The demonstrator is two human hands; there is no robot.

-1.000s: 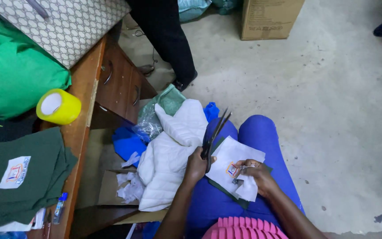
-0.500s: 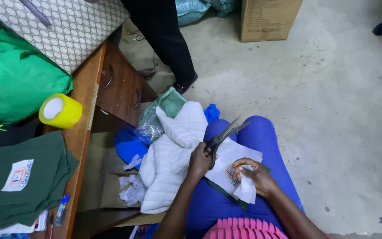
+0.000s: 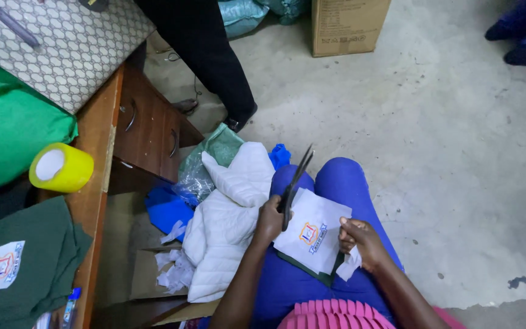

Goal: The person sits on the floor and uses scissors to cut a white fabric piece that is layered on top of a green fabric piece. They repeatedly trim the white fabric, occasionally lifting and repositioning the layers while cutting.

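Both hands busy: left hand (image 3: 269,220) clamped on scissors (image 3: 293,183), right hand (image 3: 360,242) pinching white patch (image 3: 315,234). Best kept taut, cutting close along the emblem's edge.

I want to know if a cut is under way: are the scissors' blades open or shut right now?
Nearly shut: the scissors in the left hand show two blades almost together, tips barely parted.

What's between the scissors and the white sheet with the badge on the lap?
Nothing visible. The left hand holds the scissors with the blades lying along the white sheet's left edge; the right hand pinches its right edge, clear of the blades.
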